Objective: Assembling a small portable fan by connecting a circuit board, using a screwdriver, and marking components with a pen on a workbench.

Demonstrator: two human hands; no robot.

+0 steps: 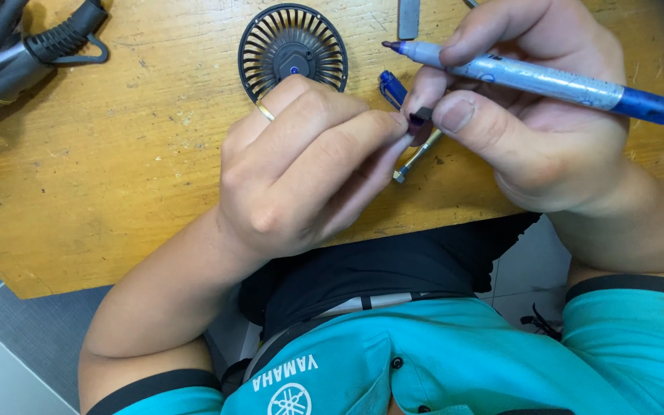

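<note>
Both hands meet above the wooden counter (116,154). The left hand (301,165) and right hand (532,131) pinch a small dark part (421,114) between their fingers, clamped on it; the right also carries an uncapped blue marker (532,77). Its blue cap (392,87) and a round black slotted disc (293,50) lie on the counter. Marking appears under way; the marker tip is not touching the part.

Left tabletop: bare stretch of the scratched wooden table (116,177), open for passage.
Far left corner: bundle of black cables with a ribbed plug (24,46) blocks the edge.
Far centre: round black slatted fan grille (293,48) lies just beyond the left hand (301,165).
Centre: both hands meet here; the right hand (532,115) carries a blue marker pen (547,81) slanting right.
Between hands: blue pen cap (392,88) and thin metal rod (416,157) on the wood.
Far edge: grey flat metal bar (409,17).
</note>
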